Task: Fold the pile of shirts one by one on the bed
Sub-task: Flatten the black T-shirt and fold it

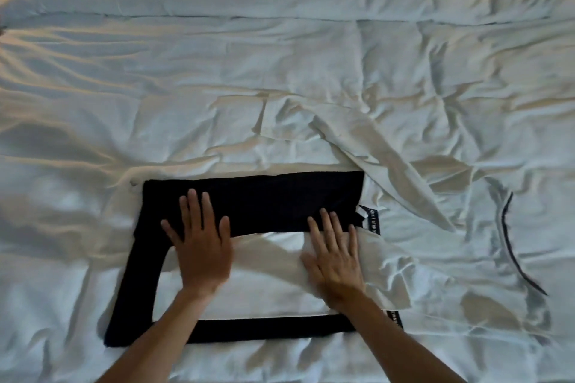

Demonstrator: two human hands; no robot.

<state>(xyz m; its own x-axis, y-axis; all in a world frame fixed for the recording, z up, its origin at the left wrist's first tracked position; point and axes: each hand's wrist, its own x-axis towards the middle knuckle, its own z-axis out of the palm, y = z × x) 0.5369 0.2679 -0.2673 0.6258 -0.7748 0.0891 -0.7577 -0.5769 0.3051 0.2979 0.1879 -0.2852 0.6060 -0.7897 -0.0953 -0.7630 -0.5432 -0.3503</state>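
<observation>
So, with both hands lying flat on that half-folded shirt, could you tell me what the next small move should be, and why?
Probably smooth outward. The left hand and right hand lie open and flat on the black and white shirt, which is folded into a narrow band, but the white panel by the right hand looks rumpled. Sliding that palm rightward should flatten it before the band is folded across.

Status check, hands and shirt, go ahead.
Left hand and right hand open, flat on shirt. Shirt partly folded on bed. Nothing in the way.
</observation>
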